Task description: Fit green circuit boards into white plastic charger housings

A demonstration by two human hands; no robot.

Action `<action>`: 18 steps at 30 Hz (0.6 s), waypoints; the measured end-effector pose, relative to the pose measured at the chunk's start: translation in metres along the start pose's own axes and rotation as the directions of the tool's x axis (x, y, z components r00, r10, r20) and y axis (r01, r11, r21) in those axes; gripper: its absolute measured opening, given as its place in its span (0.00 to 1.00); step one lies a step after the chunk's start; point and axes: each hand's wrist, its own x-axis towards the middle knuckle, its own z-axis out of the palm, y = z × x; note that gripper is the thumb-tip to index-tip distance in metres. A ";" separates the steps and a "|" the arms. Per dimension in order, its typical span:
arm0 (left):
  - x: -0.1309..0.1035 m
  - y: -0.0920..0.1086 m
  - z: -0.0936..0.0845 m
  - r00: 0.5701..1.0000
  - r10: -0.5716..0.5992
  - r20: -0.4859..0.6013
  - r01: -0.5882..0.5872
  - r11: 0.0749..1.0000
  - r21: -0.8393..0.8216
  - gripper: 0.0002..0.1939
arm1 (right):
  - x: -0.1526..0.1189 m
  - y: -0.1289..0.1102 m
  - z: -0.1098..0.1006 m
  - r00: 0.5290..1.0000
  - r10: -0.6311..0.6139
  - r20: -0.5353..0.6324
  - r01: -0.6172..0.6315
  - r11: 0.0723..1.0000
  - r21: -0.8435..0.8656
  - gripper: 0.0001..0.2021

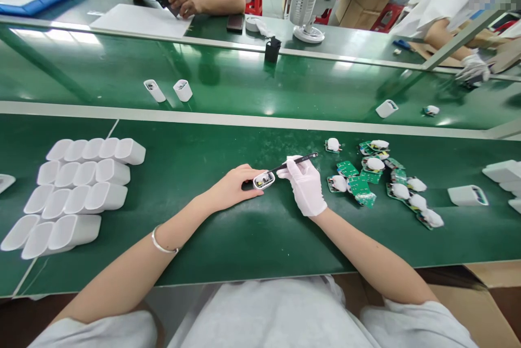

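Observation:
Bare and wearing a bracelet at the wrist, my left hand [236, 189] grips a white plastic housing [259, 187] whose open end shows electronic parts inside. My right hand [305, 188], in a white glove, pinches a thin black stick-like tool [299, 160]. The tool's left end reaches the housing's opening; its exact contact is too small to make out. Right of the glove lie several green circuit boards [360, 186] with white lumps on some of them. One more board with a white lump [332, 145] sits apart, above the glove.
Rows of white housings [109, 196] stand at left. A single housing [464, 196] lies at right, near a stack [502, 171]. Across the green middle strip [228, 79] are several housings [183, 90] and a black container [272, 49]. A fan [307, 0] and co-workers are beyond.

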 end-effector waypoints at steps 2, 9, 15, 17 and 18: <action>0.000 0.001 0.000 1.000 0.001 0.011 -0.001 1.000 -0.001 0.22 | 0.002 -0.003 0.001 0.997 0.046 0.054 -0.047 0.999 0.019 0.18; 0.000 0.007 0.007 0.995 -0.062 -0.083 0.064 0.998 0.022 0.19 | -0.003 -0.013 0.000 0.999 0.034 0.002 -0.034 0.999 0.011 0.17; 0.000 0.005 0.007 0.992 -0.095 -0.087 0.099 0.994 0.043 0.18 | -0.006 -0.014 -0.003 0.995 -0.019 -0.093 0.022 0.999 0.030 0.16; -0.001 0.003 0.007 0.992 -0.095 -0.079 0.098 0.994 0.036 0.18 | -0.006 -0.010 -0.002 0.996 -0.005 -0.091 0.009 0.999 0.040 0.16; -0.001 0.003 0.006 0.992 -0.097 -0.077 0.100 0.994 0.032 0.18 | -0.006 -0.008 -0.001 0.996 -0.001 -0.092 0.006 0.999 0.047 0.16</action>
